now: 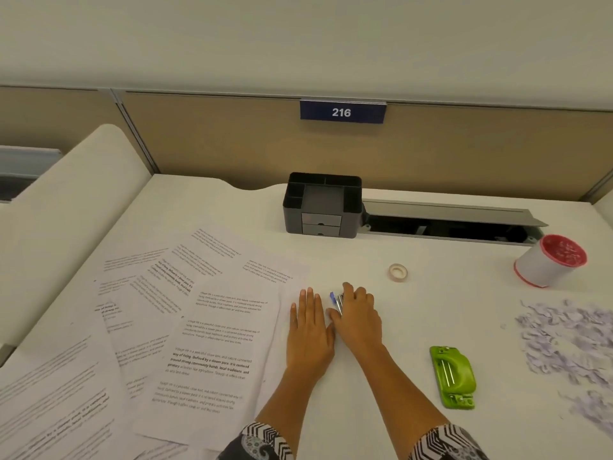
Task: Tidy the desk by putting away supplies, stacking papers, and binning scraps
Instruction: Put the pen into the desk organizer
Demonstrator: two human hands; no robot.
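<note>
The left hand (309, 327) lies flat and open on the bench (381, 327), fingers straight, beside the papers (199, 327). The right hand (358, 313) is curled around pens (336, 302) at mid-bench, thumb touching the left hand.

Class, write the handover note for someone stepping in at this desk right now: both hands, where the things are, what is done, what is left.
Left hand: flat on the desk, palm down, holding nothing.
Right hand: closed over a bundle of pens, gathering them; whether the grip has lifted them cannot be told.
Printed sheets lie scattered at left, unstacked.
Paper scraps lie piled at right, near the red-rimmed cup.
Tape roll and green hole punch lie loose.
The black organizer looks empty.
Done: nothing visibly put away. Left: everything.
</note>
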